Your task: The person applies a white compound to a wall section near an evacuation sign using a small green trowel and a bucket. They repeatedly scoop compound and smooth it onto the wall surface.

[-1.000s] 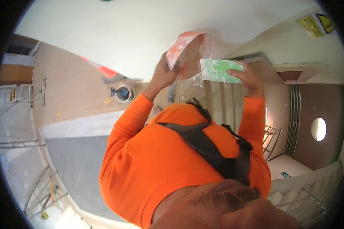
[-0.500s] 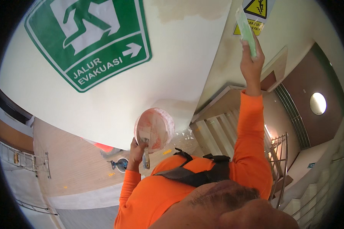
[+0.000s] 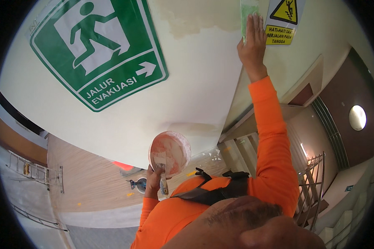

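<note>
Green pad [image 3: 248, 16] lay flat under the right hand [image 3: 252, 43], pressed to the wall [image 3: 203, 74] beside the yellow sign [image 3: 283, 20]; sanding seemed underway; left hand [image 3: 153, 182] gripped bowl [image 3: 169, 151] and knife [image 3: 163, 176]; next stroke needed steady pressure.

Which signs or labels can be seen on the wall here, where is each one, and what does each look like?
Exit sign: upper left on the cream wall, large tilted green rectangle with white border, white running figure and white arrow.
Warning sign: top right beside the right hand, small, yellow triangle with black figure on stairs above a yellow strip.
</note>
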